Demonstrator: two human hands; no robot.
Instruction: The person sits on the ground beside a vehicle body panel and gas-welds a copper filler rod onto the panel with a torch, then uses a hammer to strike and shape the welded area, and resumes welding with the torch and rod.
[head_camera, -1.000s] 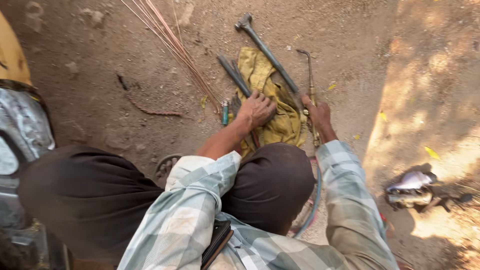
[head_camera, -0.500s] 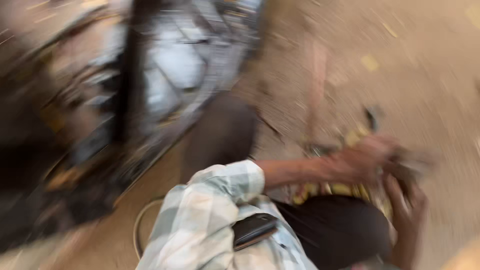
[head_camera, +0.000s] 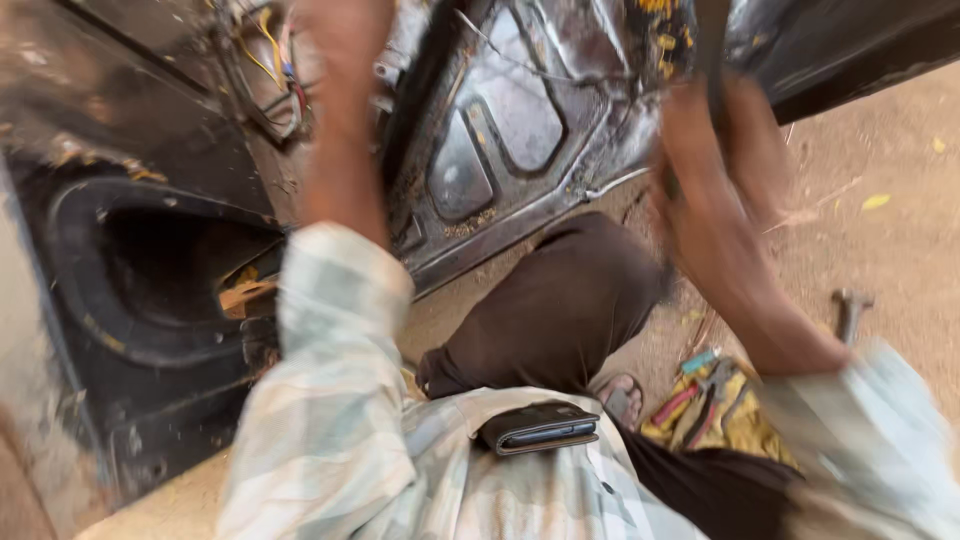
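Both hands are raised to the dark, rusted sheet-metal vehicle panel (head_camera: 520, 130): the right hand (head_camera: 715, 170) is clamped on a dark, slim tool handle (head_camera: 712, 60) that stands nearly upright, its long axis running up toward the panel's underside, working end hidden. Whether the left hand (head_camera: 345, 50), blurred near the yellow wires (head_camera: 268, 50), is closed I cannot tell. Judging by this, work on the panel is under way, with red-handled pliers (head_camera: 690, 395) lying unused on the yellow cloth (head_camera: 735, 425) on the ground

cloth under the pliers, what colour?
Yellow cloth, lying on the dirt beneath the red-handled pliers; head view.
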